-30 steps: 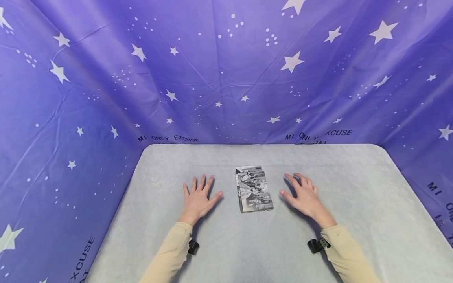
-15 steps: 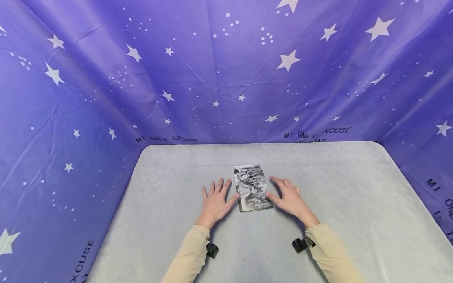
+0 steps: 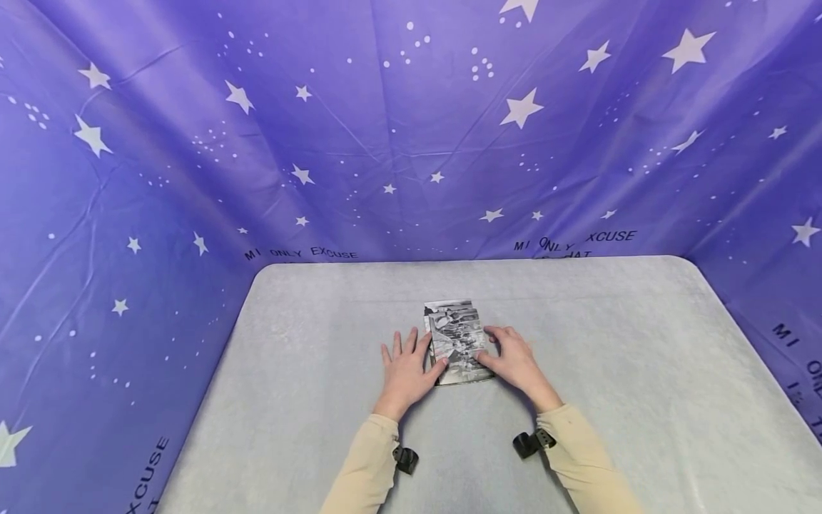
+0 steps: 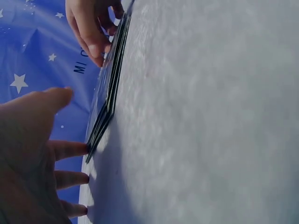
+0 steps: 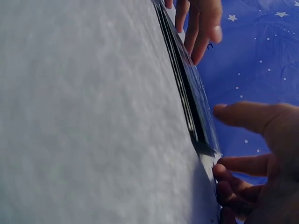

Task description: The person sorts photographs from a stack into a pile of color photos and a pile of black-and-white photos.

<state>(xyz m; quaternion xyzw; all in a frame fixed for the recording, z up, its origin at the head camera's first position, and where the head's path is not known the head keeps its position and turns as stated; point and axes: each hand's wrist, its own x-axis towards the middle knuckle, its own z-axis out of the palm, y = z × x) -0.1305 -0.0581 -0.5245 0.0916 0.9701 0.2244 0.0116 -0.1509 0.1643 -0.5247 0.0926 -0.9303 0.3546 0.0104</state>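
Observation:
A small stack of black-and-white photo prints [image 3: 457, 334] lies flat on the table, its top print slightly offset from those beneath. Its layered edge also shows in the left wrist view, where several thin sheets [image 4: 115, 74] lie one over another. At the stack's left side my left hand [image 3: 406, 375] has straight, spread fingers, the index finger right at the edge and the thumb over the front left part. My right hand [image 3: 514, 360] is at the opposite side. In the right wrist view its bent fingers [image 5: 240, 165] reach the table by the corner, while the thumb stands raised above the prints.
A grey cloth-like cover lies over the table [image 3: 308, 307], which has rounded far corners. Behind and to the sides hangs a purple curtain [image 3: 359, 143] with white stars and black lettering. Each wrist carries a small black camera device [image 3: 406, 460].
Both hands have moved inward from either side of the prints, the left one rightward and the right one leftward, and now reach the stack's edges. The prints have stayed in place.

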